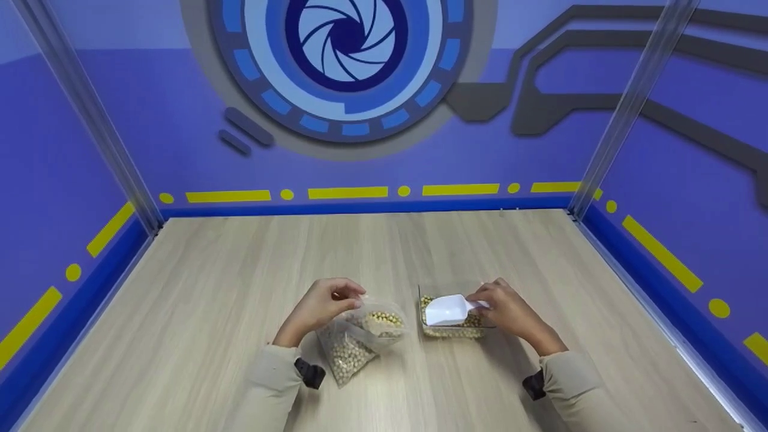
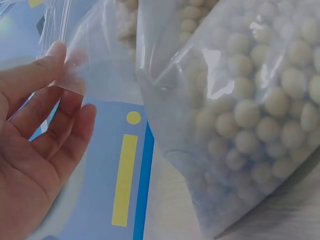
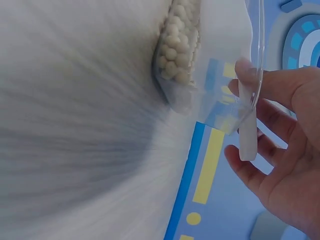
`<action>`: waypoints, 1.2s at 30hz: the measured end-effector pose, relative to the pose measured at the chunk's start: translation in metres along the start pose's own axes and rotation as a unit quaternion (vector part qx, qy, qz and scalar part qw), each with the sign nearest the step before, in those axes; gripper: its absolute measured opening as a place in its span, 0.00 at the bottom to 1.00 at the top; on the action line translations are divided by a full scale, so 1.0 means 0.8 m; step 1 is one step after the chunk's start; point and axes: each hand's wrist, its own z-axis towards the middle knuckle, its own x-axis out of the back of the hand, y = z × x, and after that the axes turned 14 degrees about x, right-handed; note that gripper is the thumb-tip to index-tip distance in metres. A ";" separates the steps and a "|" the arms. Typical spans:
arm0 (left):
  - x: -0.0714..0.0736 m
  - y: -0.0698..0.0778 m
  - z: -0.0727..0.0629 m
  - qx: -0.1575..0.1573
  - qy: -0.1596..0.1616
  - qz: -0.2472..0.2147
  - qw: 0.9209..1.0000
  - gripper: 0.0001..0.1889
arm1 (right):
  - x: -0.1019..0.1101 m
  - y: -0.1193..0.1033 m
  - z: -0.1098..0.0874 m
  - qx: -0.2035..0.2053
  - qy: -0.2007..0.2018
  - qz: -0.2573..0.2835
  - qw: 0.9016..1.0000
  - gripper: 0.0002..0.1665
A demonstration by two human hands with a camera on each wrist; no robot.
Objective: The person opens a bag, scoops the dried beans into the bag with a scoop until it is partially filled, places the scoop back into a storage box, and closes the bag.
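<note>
A clear zip bag (image 1: 351, 351) of round, pale beans stands on the table, its mouth spread wide. My left hand (image 1: 327, 306) pinches the bag's upper edge between thumb and fingers, as the left wrist view shows close up, with soybean-like beans (image 2: 265, 120) pressing against the plastic. To the right, my right hand (image 1: 507, 309) holds a white scoop (image 1: 446, 311) by its handle (image 3: 247, 125). The scoop's bowl lies over a clear rectangular container (image 1: 453, 332) with more of the same beans (image 3: 175, 50) inside. Whether the scoop touches those beans I cannot tell.
The wooden table (image 1: 240, 258) extends around the bag and container. Blue printed panels (image 1: 384, 168) enclose its back and sides, with metal posts (image 1: 624, 114) at the rear corners. Black wrist devices (image 1: 310, 373) sit at both sleeves.
</note>
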 end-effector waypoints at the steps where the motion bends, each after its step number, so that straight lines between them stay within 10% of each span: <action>1: 0.000 0.000 0.000 0.007 0.002 -0.004 1.000 0.11 | 0.000 -0.001 0.000 0.002 0.003 -0.006 1.000 0.12; 13: -0.004 -0.002 0.001 0.044 0.030 -0.007 0.999 0.02 | -0.008 -0.039 0.016 0.055 0.085 0.080 0.992 0.15; 22: 0.000 -0.002 0.000 0.054 0.040 0.002 0.998 0.03 | -0.034 -0.082 0.034 0.059 0.023 0.185 0.981 0.16; 36: 0.002 -0.002 -0.002 0.025 0.012 0.039 0.999 0.05 | -0.059 -0.109 0.050 0.035 0.013 0.190 0.981 0.06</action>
